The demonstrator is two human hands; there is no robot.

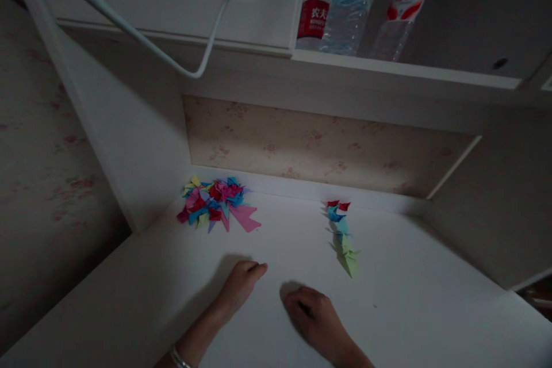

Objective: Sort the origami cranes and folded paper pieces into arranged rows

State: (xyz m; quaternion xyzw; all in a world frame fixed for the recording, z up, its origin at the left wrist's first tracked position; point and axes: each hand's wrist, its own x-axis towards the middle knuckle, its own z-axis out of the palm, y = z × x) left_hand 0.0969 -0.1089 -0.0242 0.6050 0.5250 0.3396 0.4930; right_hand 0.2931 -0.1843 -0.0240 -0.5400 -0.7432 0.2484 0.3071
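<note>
My left hand rests on the white desk near its front. Its fingers are curled together and point right, with nothing visible in them. My right hand lies just to the right of it, knuckles up and fingers curled under, so whatever is beneath them is hidden. The two hands are a little apart. A heap of small folded paper pieces in pink, red, blue and yellow-green lies at the back left of the desk. A short chain of joined folded pieces, red, blue and green, lies beyond my right hand.
A shelf above the desk carries several plastic water bottles. A white cable hangs in a loop at the upper left. A white side panel closes the desk's left side. Floral wallpaper backs the alcove.
</note>
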